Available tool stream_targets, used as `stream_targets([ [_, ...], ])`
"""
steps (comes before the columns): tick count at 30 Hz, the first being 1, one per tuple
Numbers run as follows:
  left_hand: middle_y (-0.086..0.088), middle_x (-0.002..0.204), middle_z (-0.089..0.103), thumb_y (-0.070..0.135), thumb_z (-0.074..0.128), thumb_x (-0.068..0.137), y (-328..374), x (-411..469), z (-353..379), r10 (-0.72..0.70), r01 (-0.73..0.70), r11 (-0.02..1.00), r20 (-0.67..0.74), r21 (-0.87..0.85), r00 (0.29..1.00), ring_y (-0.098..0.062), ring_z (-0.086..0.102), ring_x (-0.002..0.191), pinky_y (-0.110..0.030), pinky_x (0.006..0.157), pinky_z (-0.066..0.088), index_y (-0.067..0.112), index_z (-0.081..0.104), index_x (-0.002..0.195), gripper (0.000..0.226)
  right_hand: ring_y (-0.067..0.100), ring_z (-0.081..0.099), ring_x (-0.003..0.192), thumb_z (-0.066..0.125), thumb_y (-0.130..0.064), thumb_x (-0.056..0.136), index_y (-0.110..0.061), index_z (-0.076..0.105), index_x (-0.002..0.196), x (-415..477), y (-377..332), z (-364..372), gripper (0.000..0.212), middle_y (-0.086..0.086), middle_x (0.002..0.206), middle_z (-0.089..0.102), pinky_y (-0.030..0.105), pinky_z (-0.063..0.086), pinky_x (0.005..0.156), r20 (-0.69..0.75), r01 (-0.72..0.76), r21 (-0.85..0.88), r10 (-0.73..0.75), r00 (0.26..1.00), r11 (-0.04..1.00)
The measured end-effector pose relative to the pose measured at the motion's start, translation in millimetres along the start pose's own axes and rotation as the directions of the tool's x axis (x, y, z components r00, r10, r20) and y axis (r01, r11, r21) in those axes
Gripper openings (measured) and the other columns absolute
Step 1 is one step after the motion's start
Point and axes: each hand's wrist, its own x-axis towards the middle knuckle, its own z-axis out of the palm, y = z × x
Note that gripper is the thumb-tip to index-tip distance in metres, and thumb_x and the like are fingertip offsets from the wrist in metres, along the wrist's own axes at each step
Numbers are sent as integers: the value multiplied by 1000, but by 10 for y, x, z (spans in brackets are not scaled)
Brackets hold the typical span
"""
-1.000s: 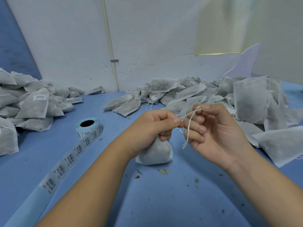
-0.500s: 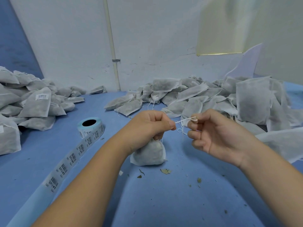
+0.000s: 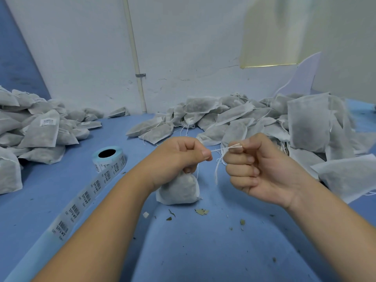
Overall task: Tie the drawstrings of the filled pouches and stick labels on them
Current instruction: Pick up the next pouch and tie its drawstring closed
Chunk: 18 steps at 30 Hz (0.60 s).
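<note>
A small filled white pouch [image 3: 179, 190] stands on the blue table [image 3: 203, 251] at the centre. My left hand [image 3: 179, 157] grips its gathered neck and pinches one end of the white drawstring [image 3: 220, 149]. My right hand [image 3: 254, 163], a little to the right, is curled and pinches the other end of the string, which runs taut between the two hands. A loose tail of string hangs down below my right fingers. A roll of barcode labels [image 3: 108, 157] lies to the left, its strip trailing toward the near left edge.
A heap of labelled pouches [image 3: 38, 127] lies at the left. A larger pile of pouches with loose strings [image 3: 264, 123] fills the back right. Dried leaf crumbs [image 3: 201, 211] are scattered in front of the pouch. A white wall with a pipe [image 3: 135, 58] stands behind.
My right hand has moved right, away from the left, and its fingers have curled tighter. The drawstring between the hands is now pulled straight and taut.
</note>
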Motion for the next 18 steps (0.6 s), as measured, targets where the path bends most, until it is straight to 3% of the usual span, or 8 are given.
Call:
stream_targets([
  [4,7,53,48,33,69,76,39,-2,-5,-3,4,999,-9,42,1000,-8,41,52,-14,54,38,24,73,69,12,6,16,44,78,-17,60,-18,46,58,-44,-33,-50,32,-8,57,22,16,22,36,126,-61,-4,61,990,998],
  [8,9,58,54,44,70,74,43,-13,-25,-34,38,984,-23,176,999,-7,49,58,-21,65,40,30,73,72,15,5,21,41,58,-17,75,-20,44,54,-38,-113,-102,25,-7,56,25,17,22,36,-93,36,-127,-48,994,991],
  [11,11,83,71,48,73,70,51,-19,-74,-123,106,960,50,260,991,-3,65,80,-25,83,49,34,74,84,20,7,21,42,49,-11,85,-20,36,57,-31,-170,-182,32,-4,59,22,19,21,37,-277,165,-227,-226,934,960],
  [13,15,97,72,49,74,67,47,-25,-99,-197,149,931,114,334,974,-1,67,93,-27,90,50,38,72,94,30,8,21,42,45,-8,89,-20,33,59,-33,-200,-232,34,-3,59,21,19,20,37,-335,263,-227,-329,883,938],
  [18,13,99,74,50,75,68,8,-49,-104,-260,197,924,162,328,952,-8,70,97,-32,93,53,39,70,96,30,8,22,43,45,-7,90,-21,29,62,-55,-256,-319,34,-4,59,21,19,20,37,-388,410,-212,-461,798,887],
])
